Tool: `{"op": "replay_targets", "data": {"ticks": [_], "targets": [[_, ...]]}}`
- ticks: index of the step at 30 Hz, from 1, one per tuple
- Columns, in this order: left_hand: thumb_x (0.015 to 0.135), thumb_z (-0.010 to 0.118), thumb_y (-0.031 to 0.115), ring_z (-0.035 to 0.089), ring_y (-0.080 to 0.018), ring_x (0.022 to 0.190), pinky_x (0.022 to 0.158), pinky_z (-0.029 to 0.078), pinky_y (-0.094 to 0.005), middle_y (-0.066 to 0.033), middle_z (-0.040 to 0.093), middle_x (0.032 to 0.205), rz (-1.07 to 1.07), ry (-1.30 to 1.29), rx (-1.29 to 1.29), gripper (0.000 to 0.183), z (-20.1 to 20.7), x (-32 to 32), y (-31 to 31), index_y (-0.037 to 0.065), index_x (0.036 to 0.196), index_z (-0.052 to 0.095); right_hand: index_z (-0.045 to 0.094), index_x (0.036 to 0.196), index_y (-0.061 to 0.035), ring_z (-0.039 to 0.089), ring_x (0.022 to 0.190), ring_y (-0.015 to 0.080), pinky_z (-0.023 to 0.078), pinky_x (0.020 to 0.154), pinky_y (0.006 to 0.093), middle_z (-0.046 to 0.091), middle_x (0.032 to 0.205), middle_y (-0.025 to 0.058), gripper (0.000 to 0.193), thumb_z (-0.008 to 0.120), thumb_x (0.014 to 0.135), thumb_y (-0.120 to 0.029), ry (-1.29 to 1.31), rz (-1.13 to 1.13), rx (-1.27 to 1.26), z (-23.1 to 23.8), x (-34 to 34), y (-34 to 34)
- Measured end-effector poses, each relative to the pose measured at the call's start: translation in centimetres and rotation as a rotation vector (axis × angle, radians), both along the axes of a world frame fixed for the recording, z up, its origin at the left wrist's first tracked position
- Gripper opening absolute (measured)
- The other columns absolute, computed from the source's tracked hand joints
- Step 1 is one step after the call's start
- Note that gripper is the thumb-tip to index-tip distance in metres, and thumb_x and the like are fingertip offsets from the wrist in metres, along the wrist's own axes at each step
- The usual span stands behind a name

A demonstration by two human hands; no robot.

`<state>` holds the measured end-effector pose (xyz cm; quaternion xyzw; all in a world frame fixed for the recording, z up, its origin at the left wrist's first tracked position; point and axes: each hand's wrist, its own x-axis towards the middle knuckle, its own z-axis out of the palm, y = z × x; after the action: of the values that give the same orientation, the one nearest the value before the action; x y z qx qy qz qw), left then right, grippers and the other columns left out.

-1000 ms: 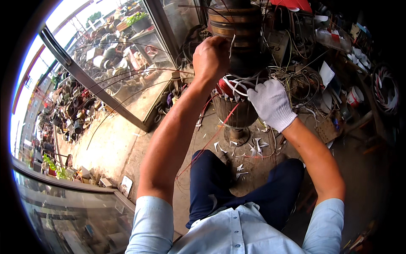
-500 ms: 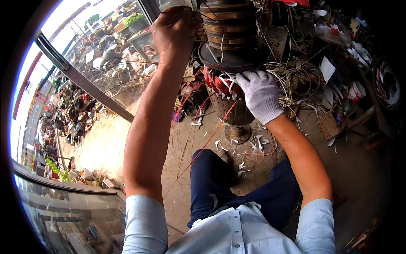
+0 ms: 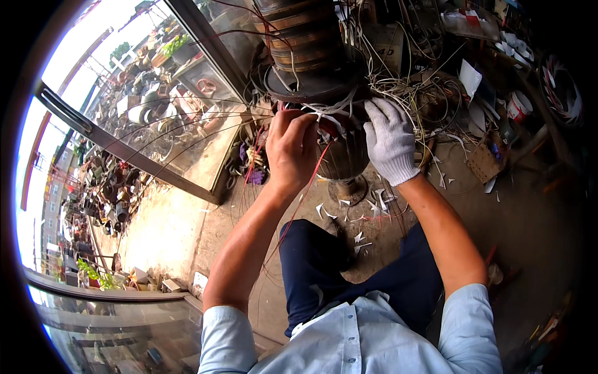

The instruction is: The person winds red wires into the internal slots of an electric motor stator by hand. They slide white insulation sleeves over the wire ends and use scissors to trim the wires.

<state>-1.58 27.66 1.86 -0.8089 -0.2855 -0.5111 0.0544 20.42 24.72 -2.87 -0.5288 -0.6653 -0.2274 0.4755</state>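
Note:
An upright rotor with a stack of copper-brown slip rings (image 3: 305,37) stands before me, a dark round flange (image 3: 311,84) below them. Under the flange are red windings (image 3: 328,128) and white sleeved leads (image 3: 333,109), above a ribbed core (image 3: 342,159). My bare left hand (image 3: 293,149) is at the left of the windings, its fingers pinched together against the white leads. What they hold is hidden. My right hand (image 3: 391,142), in a white knitted glove, is at the right side of the windings, fingers stretched upward and thumb apart. Loose red wires (image 3: 317,168) hang by my left hand.
Thin dark wires (image 3: 187,118) stretch left toward a metal-framed glass door (image 3: 156,165). Tangled pale wires (image 3: 430,93) lie behind on the right, near a white-and-red tub (image 3: 522,106). White paper scraps (image 3: 381,199) litter the floor between my knees. Outside is a heap of scrap (image 3: 124,199).
My left hand has come down from beside the slip rings to the windings. My right hand has shifted slightly, its fingers now pointing more upward. The rotor sits further left and higher in view.

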Motion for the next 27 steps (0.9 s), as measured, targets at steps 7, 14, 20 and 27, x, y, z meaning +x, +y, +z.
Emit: {"op": "replay_targets", "data": {"ticks": [7, 14, 20, 27], "targets": [[0.086, 0.073, 0.021, 0.062, -0.0322, 0.084, 0.070, 0.051, -0.0414, -0.0098, 0.062, 0.092, 0.336, 0.201, 0.113, 0.022, -1.8, 2.7, 2.9, 0.011, 0.106, 0.071, 0.063, 0.120, -0.0037, 0.056, 0.117, 0.0337, 0.047, 0.098, 0.0449, 0.061, 0.123, 0.0120, 0.042, 0.070, 0.080, -0.012, -0.023, 0.070, 0.011, 0.8, -1.6, 0.0], [0.086, 0.073, 0.023, 0.066, -0.0343, 0.089, 0.075, 0.053, -0.0419, -0.0105, 0.068, 0.095, 0.343, 0.085, -0.105, 0.020, -1.7, 2.9, 3.3, 0.009, 0.099, 0.071, 0.063, 0.125, -0.0121, 0.050, 0.127, 0.0378, 0.041, 0.105, 0.0499, 0.061, 0.124, 0.0127, 0.043, 0.067, 0.087, -0.031, -0.123, 0.060, -0.033, 1.9, -1.8, 3.7], [0.083, 0.075, 0.021, 0.067, -0.0350, 0.082, 0.072, 0.052, -0.0434, -0.0115, 0.068, 0.086, 0.375, 0.033, -0.128, 0.017, -2.1, 3.3, 3.8, 0.009, 0.095, 0.071, 0.071, 0.106, -0.0102, 0.058, 0.109, 0.0369, 0.044, 0.100, 0.0469, 0.066, 0.110, 0.0148, 0.032, 0.069, 0.083, -0.032, -0.126, 0.109, -0.086, 2.6, -1.8, 6.3], [0.086, 0.073, 0.025, 0.064, -0.0332, 0.080, 0.069, 0.053, -0.0430, -0.0110, 0.065, 0.084, 0.346, -0.031, -0.122, 0.020, -3.1, 3.2, 4.9, 0.007, 0.088, 0.067, 0.073, 0.086, -0.0090, 0.062, 0.094, 0.0356, 0.047, 0.090, 0.0478, 0.069, 0.094, 0.0134, 0.024, 0.066, 0.087, -0.032, -0.141, 0.132, -0.151, 2.8, -2.3, 6.3]]}}
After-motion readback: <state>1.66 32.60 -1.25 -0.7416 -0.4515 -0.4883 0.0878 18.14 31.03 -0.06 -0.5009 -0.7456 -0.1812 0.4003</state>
